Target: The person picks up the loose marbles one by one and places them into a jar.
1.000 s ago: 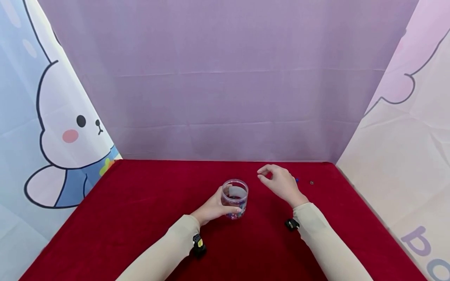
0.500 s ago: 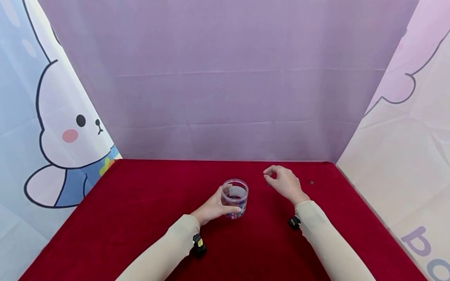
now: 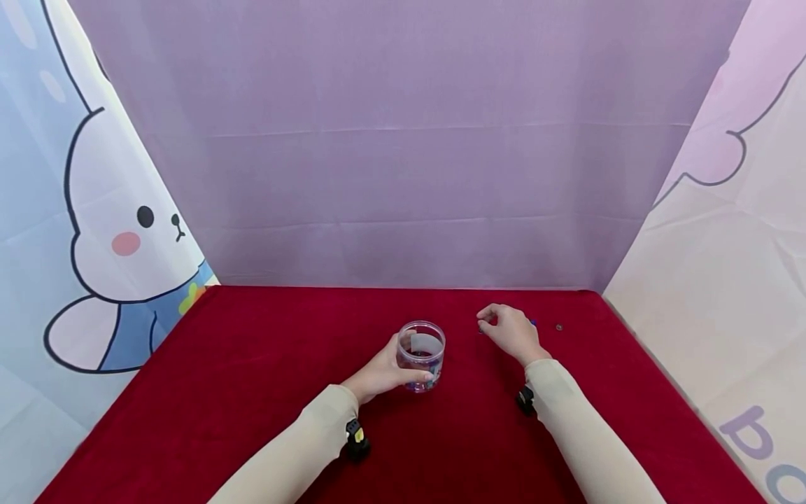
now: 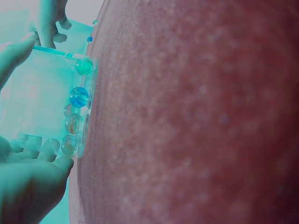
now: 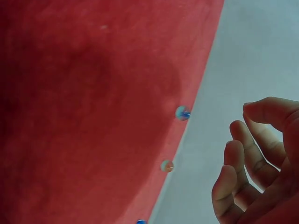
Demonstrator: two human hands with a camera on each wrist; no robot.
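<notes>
Gripping the clear jar [image 3: 421, 355] mid-desk, the left hand [image 3: 378, 376] steadies it; the right hand [image 3: 511, 333], fingers loosely curled and empty, hovers over loose marbles [image 5: 182, 113] — small, hard, slippery, best pinched at their sides.

Place: I'm looking into a staged recording booth.
Evidence: red cloth table [image 3: 252, 392], purple backdrop [image 3: 403, 140], cartoon rabbit curtain [image 3: 107, 238].

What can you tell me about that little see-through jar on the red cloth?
The jar is small, round and clear, plastic by the look of it, standing upright and lidless on the red cloth. Several glass marbles lie at its bottom. The left hand holds its side, fingers curled round it.
</notes>
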